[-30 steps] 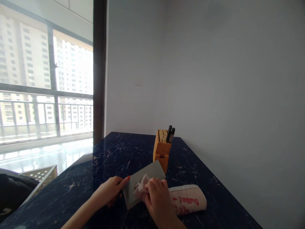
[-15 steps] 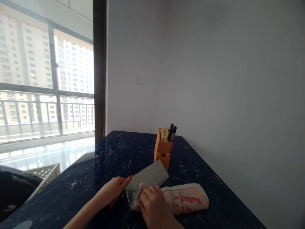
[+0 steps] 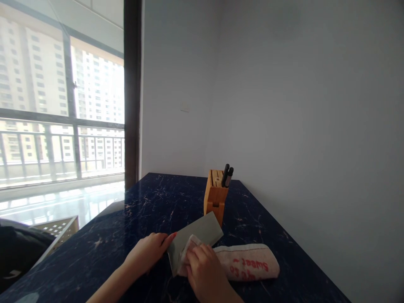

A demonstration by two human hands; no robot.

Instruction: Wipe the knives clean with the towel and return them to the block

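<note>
A cleaver with a broad grey blade [image 3: 202, 227] is tilted up over the table, its far corner in front of the knife block. My left hand [image 3: 150, 250] is closed round its handle end, with the thumb lying against the blade; the handle itself is hidden. My right hand [image 3: 205, 269] grips a bunched part of a pale towel [image 3: 246, 261] and presses it on the near part of the blade. The rest of the towel, with red lettering, stretches right across the table.
A wooden knife block [image 3: 216, 195] holding black-handled tools [image 3: 227, 176] stands beyond the blade. The dark blue marbled table [image 3: 164, 198] runs to a grey wall on the right. Lower left are a perforated beige panel [image 3: 61, 231] and something black [image 3: 22, 252].
My right hand and the bunched towel have shifted slightly on the blade. The towel's free end has slid a little to the right. The cleaver and left hand stay nearly in place.
</note>
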